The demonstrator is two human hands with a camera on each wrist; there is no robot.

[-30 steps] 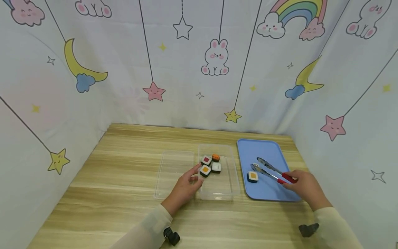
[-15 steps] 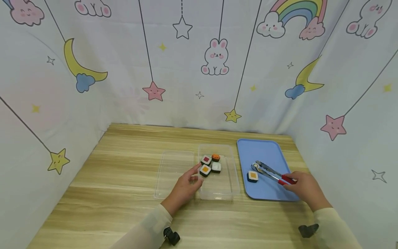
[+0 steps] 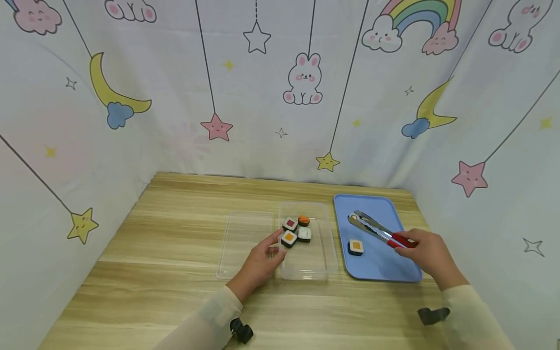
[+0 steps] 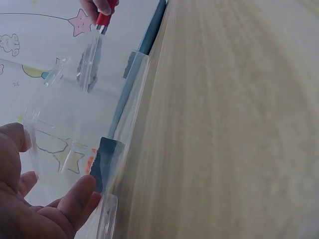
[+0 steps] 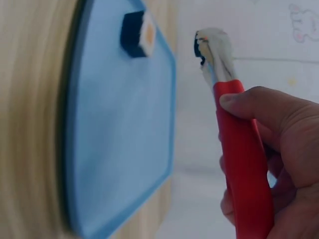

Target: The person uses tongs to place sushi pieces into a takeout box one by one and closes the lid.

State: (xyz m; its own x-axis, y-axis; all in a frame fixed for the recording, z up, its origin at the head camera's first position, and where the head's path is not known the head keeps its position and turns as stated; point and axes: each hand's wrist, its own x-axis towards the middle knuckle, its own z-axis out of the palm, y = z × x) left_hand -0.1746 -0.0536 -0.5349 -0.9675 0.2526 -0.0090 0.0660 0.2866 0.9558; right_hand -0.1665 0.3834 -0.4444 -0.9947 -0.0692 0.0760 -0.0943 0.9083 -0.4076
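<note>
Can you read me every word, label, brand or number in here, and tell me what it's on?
No readable text anywhere.
Wall cloth: only drawings.
Blue tray, tongs, clear box: no lettering visible.
Left black device, right black device: any markings are too small to tell.

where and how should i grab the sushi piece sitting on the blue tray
Probably by the near and far dark sides of the sushi piece, coming down from above and the right in the head view. It sits flat, orange-centred face up, with upright sides to pinch; the blue tray's left rim runs close beside it.
</note>
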